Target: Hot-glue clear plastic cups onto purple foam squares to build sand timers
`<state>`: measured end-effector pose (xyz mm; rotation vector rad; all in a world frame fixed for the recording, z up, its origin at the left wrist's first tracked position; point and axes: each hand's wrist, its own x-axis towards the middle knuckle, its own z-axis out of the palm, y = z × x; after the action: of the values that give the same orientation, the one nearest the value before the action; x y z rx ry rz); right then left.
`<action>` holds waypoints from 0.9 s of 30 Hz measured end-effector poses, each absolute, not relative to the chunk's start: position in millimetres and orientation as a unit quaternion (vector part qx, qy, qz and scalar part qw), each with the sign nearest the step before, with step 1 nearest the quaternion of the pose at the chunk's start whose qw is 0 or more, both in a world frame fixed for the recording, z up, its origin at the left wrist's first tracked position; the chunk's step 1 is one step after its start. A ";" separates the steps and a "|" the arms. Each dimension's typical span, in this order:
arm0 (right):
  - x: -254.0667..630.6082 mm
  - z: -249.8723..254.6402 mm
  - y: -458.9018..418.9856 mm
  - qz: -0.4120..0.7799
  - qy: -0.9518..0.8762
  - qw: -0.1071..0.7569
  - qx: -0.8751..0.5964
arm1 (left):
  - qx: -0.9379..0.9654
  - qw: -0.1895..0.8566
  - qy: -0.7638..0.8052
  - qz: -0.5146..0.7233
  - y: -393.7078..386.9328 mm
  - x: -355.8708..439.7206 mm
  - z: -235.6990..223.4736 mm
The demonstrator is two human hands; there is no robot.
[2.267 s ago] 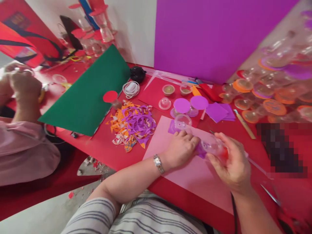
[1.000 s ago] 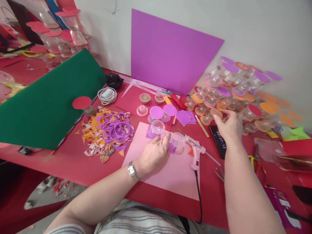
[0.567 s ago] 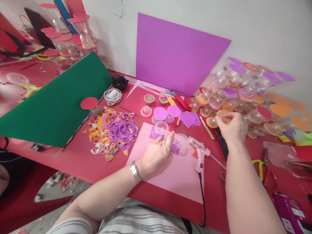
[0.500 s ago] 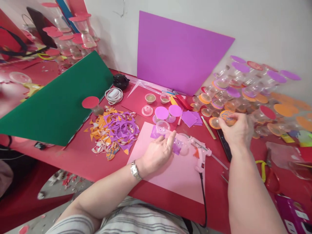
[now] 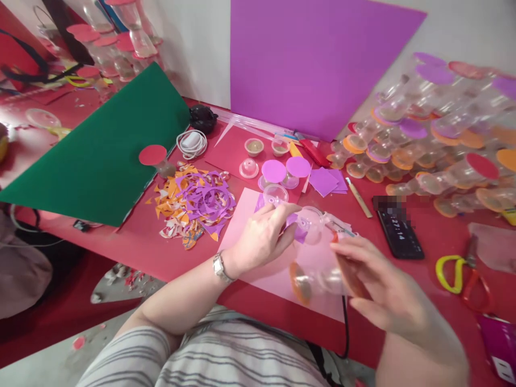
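My right hand (image 5: 387, 285) grips a clear plastic hourglass (image 5: 328, 280) by one of its orange end discs. The hourglass lies sideways in the air above the pink sheet (image 5: 278, 287), blurred by motion. My left hand (image 5: 262, 234), with a watch at the wrist, hovers over the sheet, fingers apart and nothing visible in them. Just beyond it are clear plastic domes (image 5: 276, 194) with purple squares under them. A pink glue gun (image 5: 338, 226) lies behind my right hand, mostly hidden by it.
Purple and orange foam scraps (image 5: 201, 201) are heaped left, beside a leaning green board (image 5: 108, 145). Several finished hourglasses (image 5: 419, 126) stand stacked at right. A phone (image 5: 399, 228), scissors (image 5: 470, 262) and a wooden-handled tool (image 5: 358, 198) lie at right. A purple board (image 5: 318, 64) leans on the wall.
My right hand has brought the hourglass from the stack at right to over the pink sheet, uncovering the phone. The left hand's fingers have spread and shifted slightly. The view has tilted down.
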<state>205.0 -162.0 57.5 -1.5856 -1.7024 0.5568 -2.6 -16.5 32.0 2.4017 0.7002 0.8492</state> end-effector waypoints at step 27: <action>149.3 0.7 -145.0 0.329 -0.641 0.356 -0.595 | 0.956 0.163 0.234 0.064 -56.3 -32.9 15.6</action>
<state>149.3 -145.0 0.7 -1.5362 -1.6563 0.8492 -32.9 -56.3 15.6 2.7283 0.6672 0.1840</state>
